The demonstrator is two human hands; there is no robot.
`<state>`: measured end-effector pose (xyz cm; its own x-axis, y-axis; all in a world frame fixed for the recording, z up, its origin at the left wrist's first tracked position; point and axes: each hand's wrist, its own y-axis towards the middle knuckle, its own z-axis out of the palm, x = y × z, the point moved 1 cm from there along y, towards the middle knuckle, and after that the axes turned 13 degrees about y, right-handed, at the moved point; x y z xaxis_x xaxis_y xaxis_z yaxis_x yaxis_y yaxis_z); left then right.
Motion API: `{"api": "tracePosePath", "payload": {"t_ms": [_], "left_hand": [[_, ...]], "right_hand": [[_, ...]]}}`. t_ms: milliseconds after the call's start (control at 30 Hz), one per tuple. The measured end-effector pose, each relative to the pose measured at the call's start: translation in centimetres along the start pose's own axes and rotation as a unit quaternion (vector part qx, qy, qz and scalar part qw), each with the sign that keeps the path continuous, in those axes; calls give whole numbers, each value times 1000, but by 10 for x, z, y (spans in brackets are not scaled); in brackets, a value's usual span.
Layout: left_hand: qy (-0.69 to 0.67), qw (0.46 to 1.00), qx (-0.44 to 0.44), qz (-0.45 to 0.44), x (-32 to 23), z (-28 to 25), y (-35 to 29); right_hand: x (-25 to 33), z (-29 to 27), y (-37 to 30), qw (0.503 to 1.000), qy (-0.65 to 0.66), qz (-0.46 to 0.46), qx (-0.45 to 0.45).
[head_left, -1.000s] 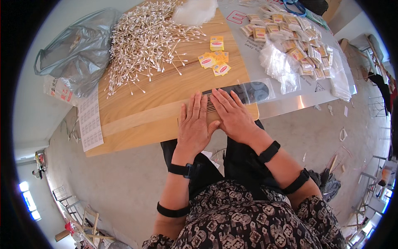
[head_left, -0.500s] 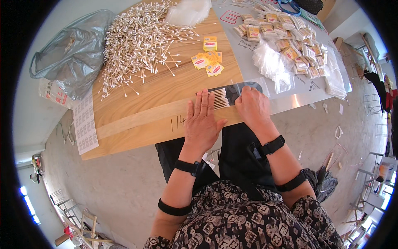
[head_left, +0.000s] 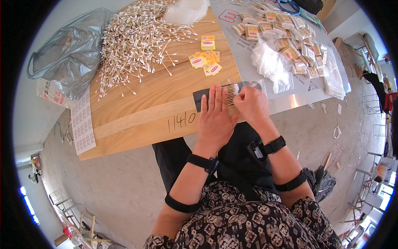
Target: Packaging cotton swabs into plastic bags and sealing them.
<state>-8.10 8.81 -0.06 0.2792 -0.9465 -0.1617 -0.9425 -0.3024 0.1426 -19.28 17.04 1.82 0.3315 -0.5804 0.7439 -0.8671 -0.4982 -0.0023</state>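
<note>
- With the row as the clock's middle, the left hand (head_left: 217,118) is seen at 7 o'clock. Its fingers are held straight and laid flat over part of the row.
- The right hand (head_left: 252,103) is seen at 4 o'clock. Its fingers are curled in like a fist; whether anything is pinched inside cannot be told.
- The row (head_left: 231,94) of swabs is set between the hands, near the table's (head_left: 166,89) front edge. Its sticks are lined up side by side.
- A dark pad (head_left: 201,99) is partly covered by the left hand and poked out at 9 o'clock.
- A clear bag (head_left: 262,85) is seen just past the right hand, between 2 and 3 o'clock.
- It seems that the row is being kept flat and guided toward the bag. For the next move, a light, level push and a steady bag would be needed, so that no stick is tipped.
- Farther off, yellow cards (head_left: 199,61) are spread at 11 o'clock, loose swabs (head_left: 134,41) are heaped at 10, and filled packs (head_left: 304,52) are piled at 2.
</note>
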Motion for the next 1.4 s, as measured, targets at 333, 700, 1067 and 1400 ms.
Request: {"api": "tracePosePath", "payload": {"t_ms": [333,700,1067,1400], "left_hand": [[-64,997,-7,-32,-12,3,9],[86,995,33,-49,-12,1,5],[83,993,33,-71,-13,5,13],[27,996,7,-90,11,2,16]], "right_hand": [[-36,-6,-15,957,217,-73,-177],[-69,20,-8,628,737,247,-37],[-56,27,-1,624,748,206,-90],[-64,16,-11,698,677,221,-80]]}}
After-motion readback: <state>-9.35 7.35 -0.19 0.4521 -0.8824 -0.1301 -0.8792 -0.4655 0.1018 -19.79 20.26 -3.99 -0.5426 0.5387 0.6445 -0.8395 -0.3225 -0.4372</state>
